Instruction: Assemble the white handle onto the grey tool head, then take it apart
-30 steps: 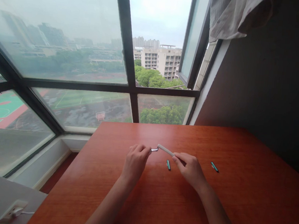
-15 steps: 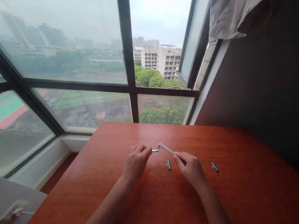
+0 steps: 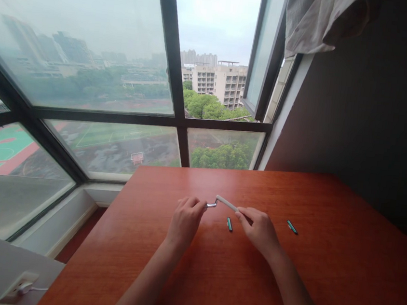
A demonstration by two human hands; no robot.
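My right hand (image 3: 259,230) grips the lower end of a slim white handle (image 3: 226,203), which looks like a razor handle with a bent metal neck (image 3: 211,205). My left hand (image 3: 185,218) pinches the tip of that metal neck with closed fingers. Both hands hover just above the reddish wooden table (image 3: 321,276). A small teal cartridge (image 3: 229,224) lies on the table between my hands. A second teal cartridge (image 3: 292,227) lies to the right of my right hand.
Large windows (image 3: 89,63) with dark frames stand behind the table's far edge. A white cloth (image 3: 319,19) hangs at the top right, against a dark wall (image 3: 374,117). A white wall socket with a cable (image 3: 16,288) sits at the lower left.
The white handle's far end has lifted slightly. My hands have stayed almost still.
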